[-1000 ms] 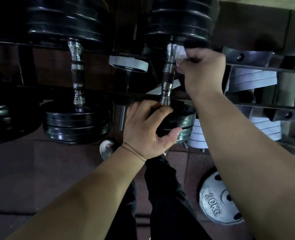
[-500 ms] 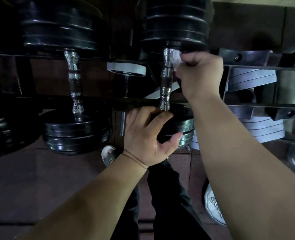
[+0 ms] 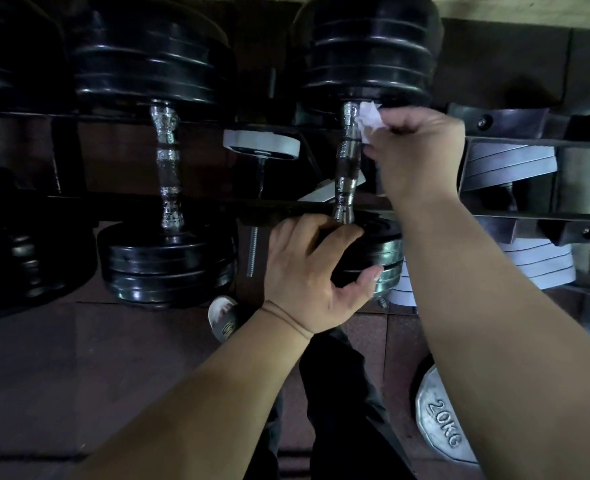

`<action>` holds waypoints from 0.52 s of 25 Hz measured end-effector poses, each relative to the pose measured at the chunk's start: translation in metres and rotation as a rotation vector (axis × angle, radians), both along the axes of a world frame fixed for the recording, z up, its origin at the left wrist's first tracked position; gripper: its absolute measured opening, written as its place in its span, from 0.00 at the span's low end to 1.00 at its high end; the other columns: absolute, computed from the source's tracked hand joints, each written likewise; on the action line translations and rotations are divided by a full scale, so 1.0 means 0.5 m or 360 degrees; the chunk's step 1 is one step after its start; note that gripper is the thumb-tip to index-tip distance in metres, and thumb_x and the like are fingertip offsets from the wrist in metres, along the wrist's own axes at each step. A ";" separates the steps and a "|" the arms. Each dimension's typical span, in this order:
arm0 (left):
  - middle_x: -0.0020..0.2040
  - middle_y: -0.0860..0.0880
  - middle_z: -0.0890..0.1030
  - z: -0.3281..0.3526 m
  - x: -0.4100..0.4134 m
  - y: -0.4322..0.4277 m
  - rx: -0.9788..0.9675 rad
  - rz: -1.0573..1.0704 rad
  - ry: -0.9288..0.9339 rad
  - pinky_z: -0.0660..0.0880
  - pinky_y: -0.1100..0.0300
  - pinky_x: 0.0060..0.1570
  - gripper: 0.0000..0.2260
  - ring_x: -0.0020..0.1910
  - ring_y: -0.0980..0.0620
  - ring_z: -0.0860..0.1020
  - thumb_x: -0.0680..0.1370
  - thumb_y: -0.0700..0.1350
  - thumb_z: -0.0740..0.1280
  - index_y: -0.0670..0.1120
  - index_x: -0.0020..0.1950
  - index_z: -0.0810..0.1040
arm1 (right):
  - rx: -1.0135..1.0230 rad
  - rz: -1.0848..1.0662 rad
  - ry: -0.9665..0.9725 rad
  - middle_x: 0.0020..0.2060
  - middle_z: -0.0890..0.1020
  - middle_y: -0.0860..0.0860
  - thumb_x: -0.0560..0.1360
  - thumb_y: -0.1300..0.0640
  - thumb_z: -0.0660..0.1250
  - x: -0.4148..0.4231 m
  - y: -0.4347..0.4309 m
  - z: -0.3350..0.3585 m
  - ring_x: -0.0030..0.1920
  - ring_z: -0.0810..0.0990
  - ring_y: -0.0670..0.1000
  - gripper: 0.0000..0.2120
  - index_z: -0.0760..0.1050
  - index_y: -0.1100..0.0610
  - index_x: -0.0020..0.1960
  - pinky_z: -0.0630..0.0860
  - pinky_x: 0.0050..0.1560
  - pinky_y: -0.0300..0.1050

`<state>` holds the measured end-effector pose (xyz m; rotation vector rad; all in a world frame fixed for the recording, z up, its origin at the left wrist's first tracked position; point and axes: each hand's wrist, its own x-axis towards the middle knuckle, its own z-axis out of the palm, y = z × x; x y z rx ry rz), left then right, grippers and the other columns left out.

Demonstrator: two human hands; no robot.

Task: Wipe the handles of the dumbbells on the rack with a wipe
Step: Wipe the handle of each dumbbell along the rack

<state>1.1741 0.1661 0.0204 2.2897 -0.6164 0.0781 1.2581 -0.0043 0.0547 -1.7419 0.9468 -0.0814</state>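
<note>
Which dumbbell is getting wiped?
The black dumbbell on the right: the right hand presses a white wipe against its handle. The one beside it is untouched.

Dim, shadowy scene, glints on the chrome handles (image 3: 168,168), black weights lost in darkness, wide-angle bending at edges.

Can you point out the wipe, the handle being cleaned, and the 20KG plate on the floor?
wipe (image 3: 369,121), head view, its crumpled white middle.
handle (image 3: 347,166), head view, chrome mid-shaft.
20KG plate (image 3: 442,426), head view, lettered face.
</note>
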 end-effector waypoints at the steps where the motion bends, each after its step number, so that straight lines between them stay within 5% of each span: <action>1: 0.50 0.43 0.82 0.001 -0.001 0.000 -0.0009 0.0006 0.0011 0.75 0.48 0.52 0.19 0.47 0.42 0.79 0.75 0.61 0.71 0.49 0.58 0.82 | -0.0005 0.0003 0.0002 0.40 0.88 0.49 0.75 0.61 0.75 -0.001 -0.001 -0.008 0.39 0.88 0.48 0.04 0.87 0.54 0.48 0.86 0.48 0.51; 8: 0.50 0.44 0.81 0.003 0.002 0.003 -0.0023 -0.0013 0.0017 0.74 0.48 0.53 0.19 0.47 0.41 0.79 0.74 0.59 0.74 0.46 0.55 0.87 | 0.0007 0.0533 0.0218 0.28 0.82 0.44 0.74 0.57 0.77 -0.113 0.017 0.067 0.30 0.77 0.44 0.06 0.85 0.50 0.39 0.76 0.34 0.36; 13: 0.49 0.46 0.82 0.026 0.015 0.013 -0.0136 -0.0077 0.0176 0.76 0.50 0.54 0.16 0.48 0.44 0.80 0.76 0.57 0.73 0.46 0.55 0.86 | 0.0389 -0.0127 -0.0046 0.37 0.84 0.57 0.77 0.64 0.73 -0.107 0.077 0.109 0.36 0.85 0.53 0.03 0.82 0.60 0.45 0.85 0.42 0.48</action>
